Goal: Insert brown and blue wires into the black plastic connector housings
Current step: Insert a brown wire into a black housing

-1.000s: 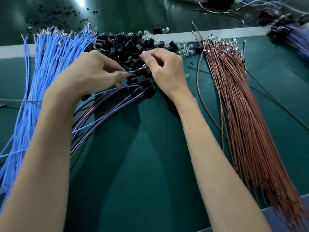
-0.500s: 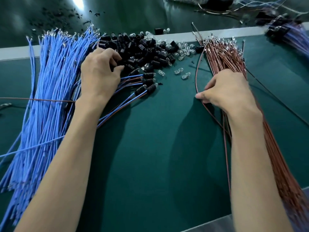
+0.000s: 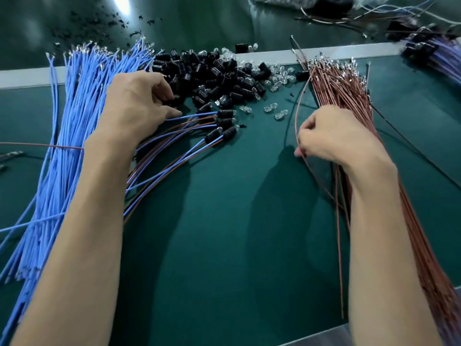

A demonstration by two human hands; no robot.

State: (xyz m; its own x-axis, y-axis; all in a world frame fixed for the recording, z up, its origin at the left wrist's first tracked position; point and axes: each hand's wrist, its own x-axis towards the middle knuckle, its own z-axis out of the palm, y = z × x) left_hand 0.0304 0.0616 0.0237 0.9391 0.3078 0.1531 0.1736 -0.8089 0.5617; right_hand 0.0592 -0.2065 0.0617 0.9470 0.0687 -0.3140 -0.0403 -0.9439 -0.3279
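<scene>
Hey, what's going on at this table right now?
A person is building wire assemblies on a green mat. The right hand pinches a single brown wire beside the brown bundle. The left hand is curled into the pile of black housings; whether it holds one is hidden. A few finished housings with blue and brown wires lie between the hands.

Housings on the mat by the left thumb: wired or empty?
Wired. Blue and brown wires enter the end of each black housing there.

Clear bulbs [image 3: 270, 108] loose on green mat [image 3: 224, 245] — blk bits [image 3: 117, 21] beyond white strip [image 3: 22, 76].
</scene>
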